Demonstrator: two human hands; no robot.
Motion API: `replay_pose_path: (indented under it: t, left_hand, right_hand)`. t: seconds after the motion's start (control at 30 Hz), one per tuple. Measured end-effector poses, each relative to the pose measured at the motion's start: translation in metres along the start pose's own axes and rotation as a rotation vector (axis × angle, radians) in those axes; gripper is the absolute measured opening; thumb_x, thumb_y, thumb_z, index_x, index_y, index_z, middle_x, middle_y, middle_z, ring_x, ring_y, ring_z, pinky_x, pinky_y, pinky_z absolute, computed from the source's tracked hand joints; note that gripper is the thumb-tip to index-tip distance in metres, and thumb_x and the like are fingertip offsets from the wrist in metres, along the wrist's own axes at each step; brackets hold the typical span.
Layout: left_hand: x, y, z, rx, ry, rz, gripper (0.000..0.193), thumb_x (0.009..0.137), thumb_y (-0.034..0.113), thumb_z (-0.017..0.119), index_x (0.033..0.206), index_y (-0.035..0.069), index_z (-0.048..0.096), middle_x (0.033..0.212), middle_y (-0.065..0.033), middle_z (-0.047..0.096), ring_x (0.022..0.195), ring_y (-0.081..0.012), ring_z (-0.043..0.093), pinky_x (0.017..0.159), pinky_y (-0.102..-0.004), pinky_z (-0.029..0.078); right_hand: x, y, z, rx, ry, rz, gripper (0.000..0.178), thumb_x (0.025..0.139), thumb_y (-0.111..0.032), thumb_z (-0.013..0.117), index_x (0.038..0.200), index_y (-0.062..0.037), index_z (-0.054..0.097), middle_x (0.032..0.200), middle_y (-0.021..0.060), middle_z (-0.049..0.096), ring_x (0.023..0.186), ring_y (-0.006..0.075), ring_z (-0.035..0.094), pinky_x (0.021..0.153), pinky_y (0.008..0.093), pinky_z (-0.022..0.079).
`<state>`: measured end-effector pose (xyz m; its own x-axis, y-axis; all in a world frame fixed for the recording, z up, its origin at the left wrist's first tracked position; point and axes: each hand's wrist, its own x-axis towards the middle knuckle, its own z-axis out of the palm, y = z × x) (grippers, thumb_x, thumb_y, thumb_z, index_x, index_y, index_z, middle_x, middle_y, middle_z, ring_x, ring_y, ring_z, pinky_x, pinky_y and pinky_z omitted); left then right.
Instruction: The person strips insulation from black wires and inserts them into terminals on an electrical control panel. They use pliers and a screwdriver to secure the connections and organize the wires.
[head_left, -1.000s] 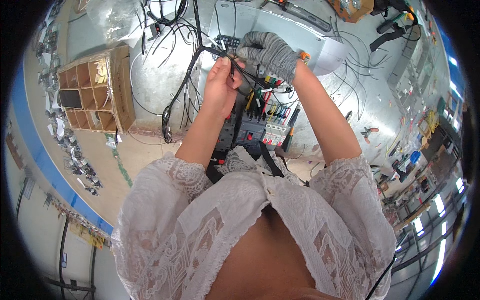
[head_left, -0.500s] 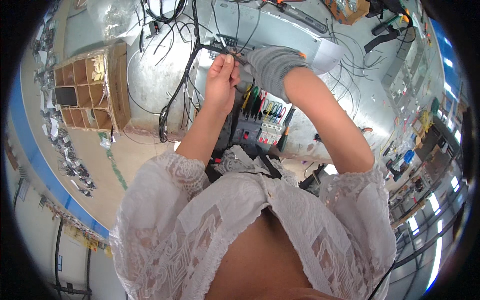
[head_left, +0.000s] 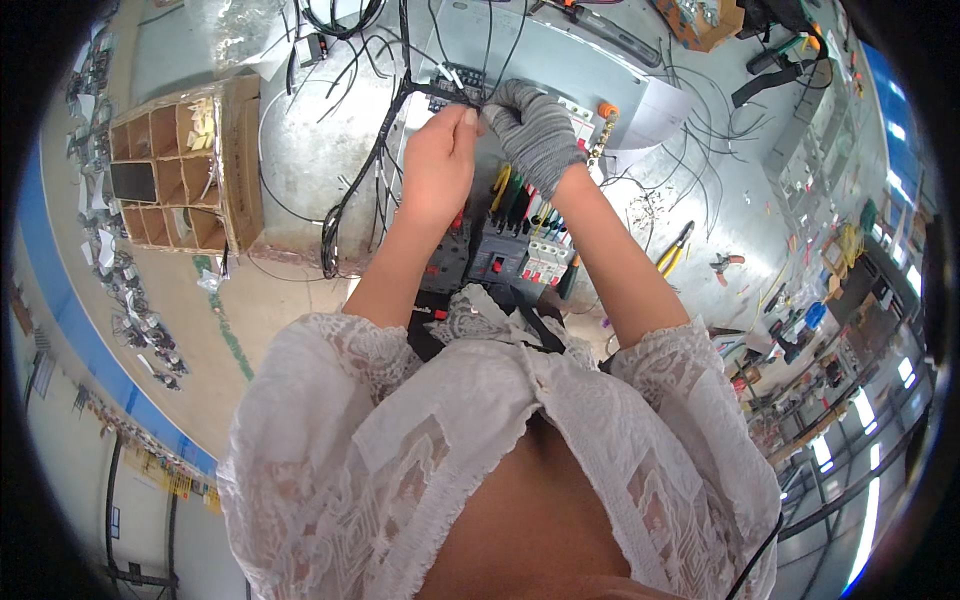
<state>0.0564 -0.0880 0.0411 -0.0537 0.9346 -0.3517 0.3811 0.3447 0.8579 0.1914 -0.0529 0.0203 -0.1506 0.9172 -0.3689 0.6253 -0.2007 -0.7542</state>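
Observation:
My left hand [head_left: 440,160] is bare and closed, thumb and forefinger pinched on black wires at the end of a taped wire harness [head_left: 397,105]. Close beside it, my right hand [head_left: 535,135] wears a grey knit glove. Its fingers are curled toward the same spot, and what they grip is hidden. Just beyond the fingertips sits a black terminal block [head_left: 455,85] on a grey metal panel [head_left: 580,50]. Below my hands are a dark circuit breaker [head_left: 495,262] with a red switch and white breakers [head_left: 546,260] with coloured wires.
A cardboard box with compartments [head_left: 240,165] stands at the left. Yellow-handled pliers [head_left: 676,250] and a small orange-handled tool [head_left: 727,265] lie at the right. A paper sheet [head_left: 655,115], loose wires [head_left: 705,165] and a carton of parts [head_left: 700,18] are farther off.
My right hand and forearm have turned and swung left, uncovering the yellow-handled pliers and an orange-capped part. My left hand has shifted slightly and stays pinched at the harness end.

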Motion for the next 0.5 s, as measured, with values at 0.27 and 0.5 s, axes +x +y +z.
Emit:
replay_pose_path:
  t: [0.27,0.5]
  left_hand:
    - [0.004,0.057,-0.002,0.326,-0.031,0.172,0.034,0.094,0.027,0.047,0.079,-0.002,0.053,0.06,-0.0153,0.055,0.059,-0.0285,0.057,0.056,-0.0375,0.042]
    - [-0.016,0.013,0.021,-0.728,0.082,-0.436,0.02,0.096,0.019,0.047,0.093,0.003,0.057,0.089,-0.003,0.058,0.078,-0.0116,0.053,0.074,-0.0252,0.045]
  right_hand:
    - [-0.007,0.027,0.016,-0.178,-0.11,-0.127,0.018,0.085,-0.016,0.05,0.092,-0.0011,0.057,0.085,0.0188,0.06,0.083,0.035,0.057,0.073,0.0415,0.047]
    - [-0.003,0.009,-0.012,-0.049,0.016,-0.161,0.018,0.088,-0.013,0.055,0.096,0.0022,0.059,0.082,0.0146,0.064,0.073,0.0227,0.06,0.069,0.0335,0.048]
